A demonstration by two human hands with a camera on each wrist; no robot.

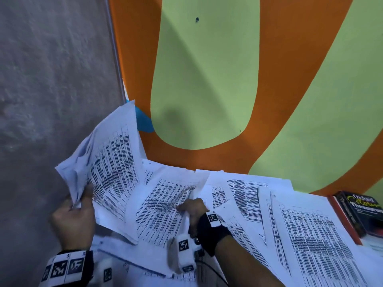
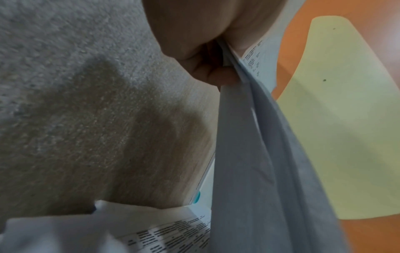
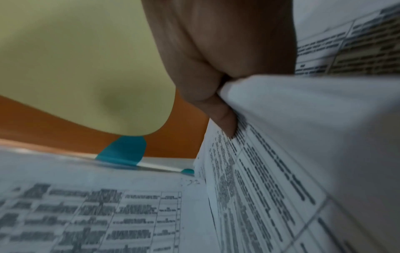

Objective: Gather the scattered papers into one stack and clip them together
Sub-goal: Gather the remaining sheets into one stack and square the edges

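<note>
Printed white papers with dense tables lie scattered over the table. My left hand (image 1: pixel 79 200) grips a bundle of sheets (image 1: pixel 109 160) by its lower corner and holds it tilted up at the left; the left wrist view shows the fingers (image 2: pixel 216 75) pinching the bundle's edge (image 2: pixel 249 154). My right hand (image 1: pixel 191 206) pinches the edge of another printed sheet (image 1: pixel 163 210) lifted off the pile, and in the right wrist view its fingers (image 3: pixel 225 119) curl round that sheet (image 3: pixel 281 154). More sheets (image 1: pixel 310 235) lie flat to the right. No clip shows.
A dark thesaurus book (image 1: pixel 360 212) lies at the table's right edge. An orange and green wall (image 1: pixel 207 79) stands right behind the table. Grey textured floor (image 1: pixel 51 79) is at the left. A blue strip (image 1: pixel 144 121) shows behind the raised bundle.
</note>
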